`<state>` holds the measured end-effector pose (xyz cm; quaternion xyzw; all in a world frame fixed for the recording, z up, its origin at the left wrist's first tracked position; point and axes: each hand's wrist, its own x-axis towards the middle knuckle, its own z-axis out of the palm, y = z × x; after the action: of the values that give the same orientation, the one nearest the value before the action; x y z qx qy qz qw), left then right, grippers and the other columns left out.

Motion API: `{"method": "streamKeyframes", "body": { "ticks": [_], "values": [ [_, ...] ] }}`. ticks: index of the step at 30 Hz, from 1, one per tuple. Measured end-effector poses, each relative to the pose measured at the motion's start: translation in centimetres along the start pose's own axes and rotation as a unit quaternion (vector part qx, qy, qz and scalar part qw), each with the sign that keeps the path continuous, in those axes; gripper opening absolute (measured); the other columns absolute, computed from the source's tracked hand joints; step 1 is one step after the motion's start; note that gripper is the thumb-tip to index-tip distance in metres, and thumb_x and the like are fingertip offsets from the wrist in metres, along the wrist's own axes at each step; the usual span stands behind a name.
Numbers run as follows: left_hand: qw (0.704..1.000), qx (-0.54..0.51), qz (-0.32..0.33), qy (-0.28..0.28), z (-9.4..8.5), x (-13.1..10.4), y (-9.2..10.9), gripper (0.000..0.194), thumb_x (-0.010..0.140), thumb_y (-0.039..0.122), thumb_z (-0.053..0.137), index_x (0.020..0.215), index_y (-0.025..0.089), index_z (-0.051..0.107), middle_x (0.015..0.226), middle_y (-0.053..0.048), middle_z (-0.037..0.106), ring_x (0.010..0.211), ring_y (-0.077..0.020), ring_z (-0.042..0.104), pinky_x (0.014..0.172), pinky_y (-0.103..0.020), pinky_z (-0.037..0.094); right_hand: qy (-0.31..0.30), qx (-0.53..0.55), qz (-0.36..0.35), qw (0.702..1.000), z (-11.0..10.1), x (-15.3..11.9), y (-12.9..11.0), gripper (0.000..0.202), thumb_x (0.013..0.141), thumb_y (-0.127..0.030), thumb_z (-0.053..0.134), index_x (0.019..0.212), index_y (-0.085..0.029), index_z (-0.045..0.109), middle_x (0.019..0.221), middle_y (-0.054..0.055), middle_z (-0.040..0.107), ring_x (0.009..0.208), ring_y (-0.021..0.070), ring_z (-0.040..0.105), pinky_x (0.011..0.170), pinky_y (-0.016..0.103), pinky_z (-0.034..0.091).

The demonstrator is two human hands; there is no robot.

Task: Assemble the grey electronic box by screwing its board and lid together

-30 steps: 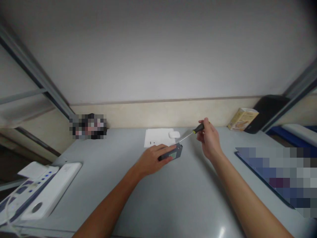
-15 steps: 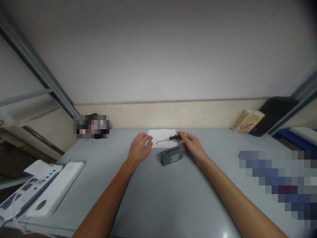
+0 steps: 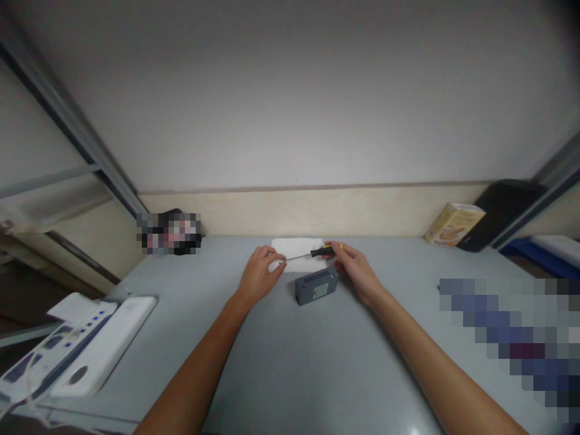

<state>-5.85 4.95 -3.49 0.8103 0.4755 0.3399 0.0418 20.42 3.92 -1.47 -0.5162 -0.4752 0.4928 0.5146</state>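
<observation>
My right hand (image 3: 356, 266) is closed around the black and yellow handle of a screwdriver (image 3: 321, 250), whose thin shaft points left. At the shaft's tip, the thumb and fingers of my left hand (image 3: 261, 273) are pinched together. Whatever lies between them is too small to make out, though a tiny dark speck shows there. White paper (image 3: 296, 246) lies flat under the screwdriver. Just in front of the paper, a dark grey box-shaped device (image 3: 316, 287) with vent slots and a pale label rests on the table, close to my right wrist.
On the grey table (image 3: 290, 368), a white power strip (image 3: 58, 347) and a long white case (image 3: 106, 344) lie at the left. A yellow box (image 3: 454, 225) leans by a black object (image 3: 502, 211) at the back right. Blurred-out items sit at the far left and right.
My left hand's fingers have moved right and now meet at the screwdriver's tip, where a small dark speck was lying apart from them. My right hand and the grey device have stayed put.
</observation>
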Motion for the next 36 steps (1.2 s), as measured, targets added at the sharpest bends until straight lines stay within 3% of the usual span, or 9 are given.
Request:
{"method": "streamKeyframes", "body": {
  "ticks": [13,29,36],
  "values": [
    [0.999,-0.039,0.004,0.011,-0.50,0.25,0.21,0.011,0.094,0.030,0.066,0.090,0.020,0.067,0.095,-0.004,0.065,0.097,-0.0221,0.057,0.092,-0.038,0.046,-0.013,0.014,-0.013,1.000,-0.42,-0.13,-0.43,0.053,0.085,-0.064,0.062,0.114,-0.021,0.074,0.091,0.005,0.074,0.056,0.0093,0.039,0.053,0.025,0.027],
    [0.997,-0.077,0.023,0.022,-0.69,0.42,0.30,0.011,0.096,0.030,0.064,0.092,0.020,0.066,0.095,-0.005,0.066,0.097,-0.0215,0.057,0.090,-0.036,0.045,-0.007,0.027,-0.016,0.999,-0.42,-0.19,-0.63,0.052,0.083,-0.063,0.065,0.110,-0.020,0.076,0.087,0.005,0.074,0.055,0.0103,0.042,0.053,0.026,0.029],
    [0.989,-0.142,0.003,0.038,-0.56,0.53,0.41,0.013,0.094,0.032,0.064,0.089,0.021,0.068,0.093,-0.005,0.067,0.094,-0.0199,0.059,0.086,-0.033,0.047,-0.009,0.036,-0.022,0.999,-0.54,-0.15,-0.74,0.050,0.083,-0.063,0.065,0.107,-0.021,0.076,0.086,0.004,0.073,0.056,0.0100,0.042,0.053,0.026,0.029]
  ]
}}
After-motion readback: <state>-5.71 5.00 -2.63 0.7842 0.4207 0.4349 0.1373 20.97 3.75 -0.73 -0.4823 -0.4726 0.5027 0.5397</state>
